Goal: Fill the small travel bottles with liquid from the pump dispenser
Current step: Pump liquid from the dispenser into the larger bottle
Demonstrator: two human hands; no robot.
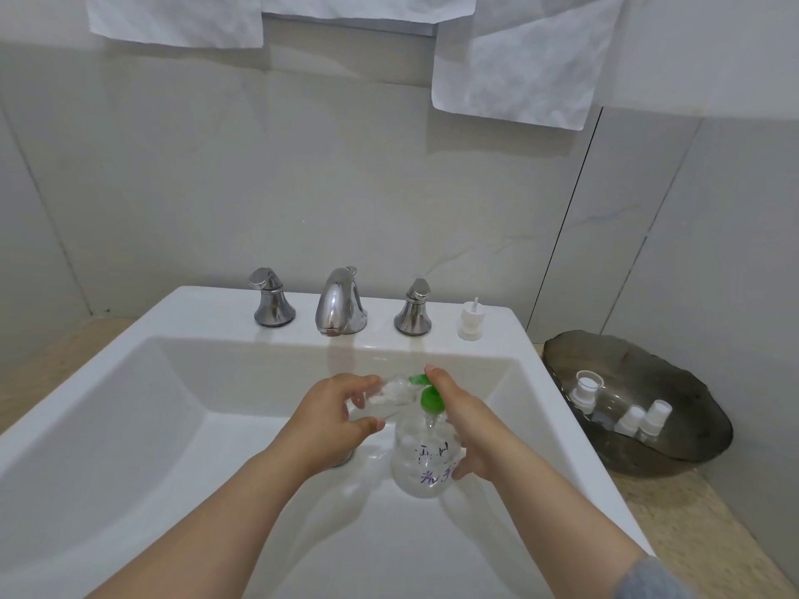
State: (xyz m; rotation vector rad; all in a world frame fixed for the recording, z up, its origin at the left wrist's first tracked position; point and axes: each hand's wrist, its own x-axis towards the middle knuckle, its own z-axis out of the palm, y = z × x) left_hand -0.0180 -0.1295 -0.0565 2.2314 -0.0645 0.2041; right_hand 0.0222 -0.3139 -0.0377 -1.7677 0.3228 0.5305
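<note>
Two hands work over a white sink. Left hand holds a clear travel bottle, thumb and fingers clamped round it. The bottle is tipped nearly on its side above the basin, its mouth end next to the green nozzle; I cannot tell if they touch.

Right hand grips the dispenser, a clear round bottle with handwriting on it, held upright over the basin. The fingers are curled round its body and the index finger lies on top of the green pump head.

On the sink's back ledge are a chrome faucet with a handle on each side, and a loose white cap standing at the right end.

Right of the sink, a dark bowl sits on the beige tabletop. It holds three spare bottles with white tops, all leaning.
</note>
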